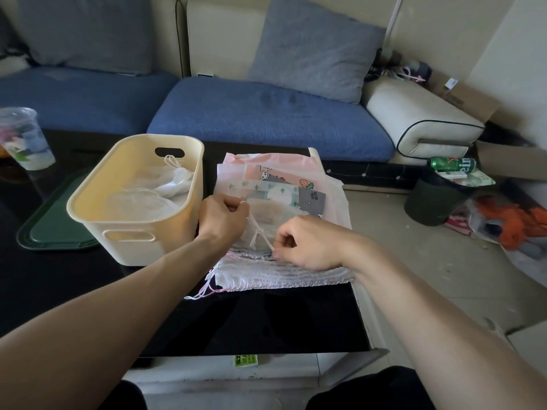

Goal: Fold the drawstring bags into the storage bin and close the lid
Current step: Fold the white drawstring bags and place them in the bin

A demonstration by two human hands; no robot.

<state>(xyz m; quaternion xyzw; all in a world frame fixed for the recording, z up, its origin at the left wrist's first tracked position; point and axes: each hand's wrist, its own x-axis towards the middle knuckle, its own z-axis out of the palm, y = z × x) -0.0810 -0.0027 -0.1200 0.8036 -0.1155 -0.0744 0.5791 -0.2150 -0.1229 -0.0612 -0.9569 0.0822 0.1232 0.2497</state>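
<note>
A stack of translucent drawstring bags [281,190] with cartoon prints lies on the black table, right of the cream storage bin [133,220]. The bin holds folded white bags [165,187]. My left hand [222,220] pinches one end of a white drawstring [259,232] over the top bag. At the cord's other end my right hand [305,244] pinches it, near the gathered mouth of the bags [281,273]. A green lid [56,229] lies flat left of the bin, partly under it.
A plastic cup [23,140] stands at the table's far left. Behind the table is a blue sofa [266,116] with cushions. On the floor to the right stand a dark waste bin [435,199] with a green can, cardboard boxes and clutter.
</note>
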